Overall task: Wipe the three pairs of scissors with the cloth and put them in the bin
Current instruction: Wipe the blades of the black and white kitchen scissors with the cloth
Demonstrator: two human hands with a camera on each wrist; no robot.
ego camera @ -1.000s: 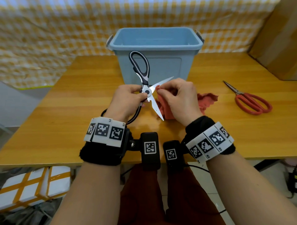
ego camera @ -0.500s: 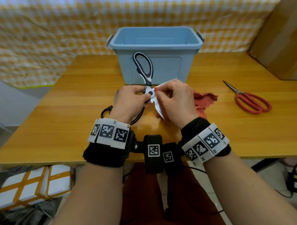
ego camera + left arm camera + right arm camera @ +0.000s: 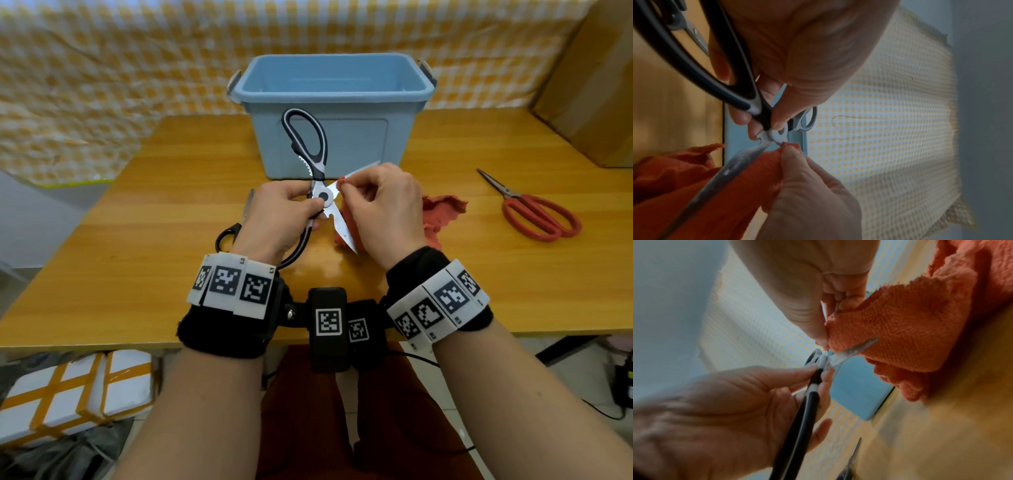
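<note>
Before blue bin (image 3: 346, 144): left hand (image 3: 277, 219) grips black scissors (image 3: 308, 144); right hand (image 3: 383, 209) pinches cloth (image 3: 442, 212).

We see black-and-white scissors (image 3: 322, 197) spread open, held | red cloth (image 3: 442, 214) at blade | red scissors (image 3: 537, 214) flat on table | blue bin (image 3: 342, 102) behind
</note>
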